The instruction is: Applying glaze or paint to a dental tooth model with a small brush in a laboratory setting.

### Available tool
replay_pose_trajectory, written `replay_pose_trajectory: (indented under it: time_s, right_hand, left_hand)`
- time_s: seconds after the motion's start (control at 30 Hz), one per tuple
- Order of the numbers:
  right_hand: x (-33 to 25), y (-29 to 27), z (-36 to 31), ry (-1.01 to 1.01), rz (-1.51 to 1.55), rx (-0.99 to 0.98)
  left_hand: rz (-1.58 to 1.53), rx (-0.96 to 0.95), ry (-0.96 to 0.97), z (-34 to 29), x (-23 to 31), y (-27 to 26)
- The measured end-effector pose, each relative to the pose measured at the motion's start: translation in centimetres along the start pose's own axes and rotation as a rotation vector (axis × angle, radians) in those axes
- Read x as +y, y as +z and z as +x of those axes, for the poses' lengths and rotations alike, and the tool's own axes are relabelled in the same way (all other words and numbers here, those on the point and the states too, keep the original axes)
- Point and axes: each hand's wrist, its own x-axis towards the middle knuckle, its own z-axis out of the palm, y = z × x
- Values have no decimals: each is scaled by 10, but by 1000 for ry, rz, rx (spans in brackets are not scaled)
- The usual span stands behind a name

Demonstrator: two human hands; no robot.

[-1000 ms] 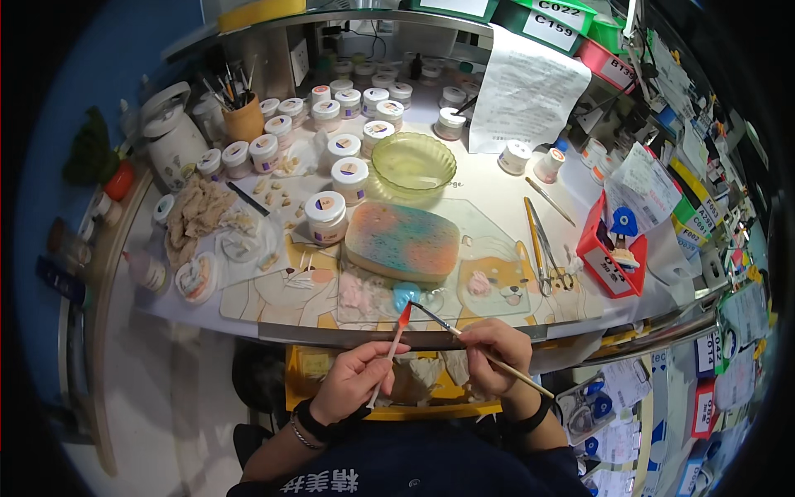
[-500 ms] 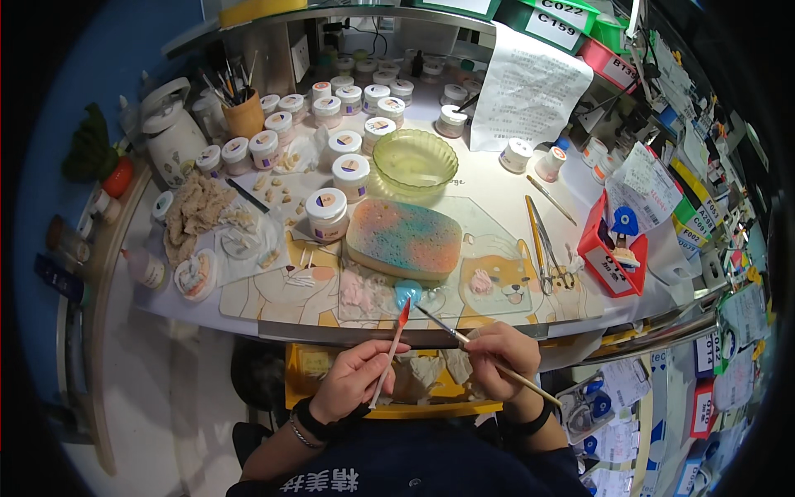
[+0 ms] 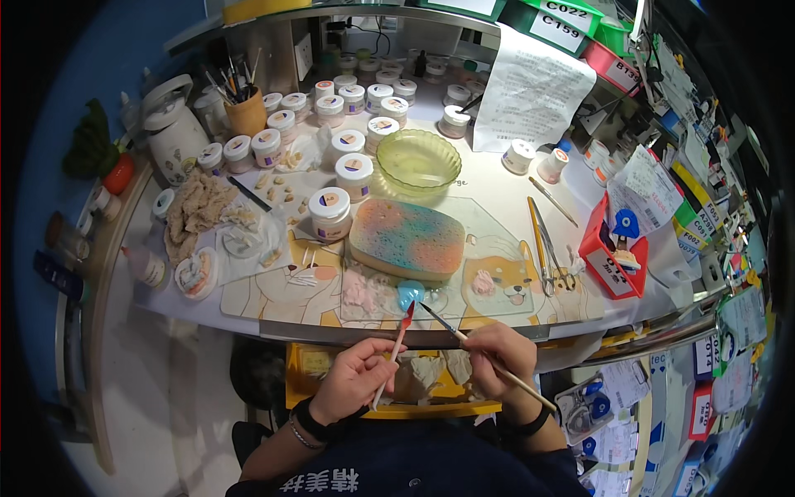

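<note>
My left hand pinches a thin pale stick with a pointed red tip. My right hand grips a slim brush with a pale handle; its dark fine tip points at the red one, with a small gap between them. Just beyond both tips lies a bright blue blob on a glass slab. Pink paste is spread at the slab's left, and a small pink dab lies to the right. A multicoloured sponge rests behind the blue blob.
A ribbed glass bowl of liquid stands behind the sponge, beside several white-lidded jars. At the right are tweezers and scissors and a red tray holding a dental model. Another dental model sits left. A yellow drawer lies below the hands.
The red tip has shifted slightly right, and the brush tip has moved a little too. Both hands keep their grip.
</note>
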Motion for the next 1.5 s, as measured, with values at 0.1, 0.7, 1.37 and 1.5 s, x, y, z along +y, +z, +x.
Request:
replay_pose_trajectory:
  time_s: [0.1, 0.7, 1.37, 1.5]
  right_hand:
    - [-6, -4, 0, -64, 100, -10]
    - [-2, 0, 4, -53, -90, 22]
    - [-1, 2, 4, -99, -181, -48]
    - [-1, -1, 4, -133, -130, -7]
  left_hand:
    - [32, 39, 21, 1, -2, 2]
    - [81, 51, 64, 0, -4, 3]
    - [63, 79, 113, 1, -11, 1]
    - [66, 86, 65, -1, -3, 3]
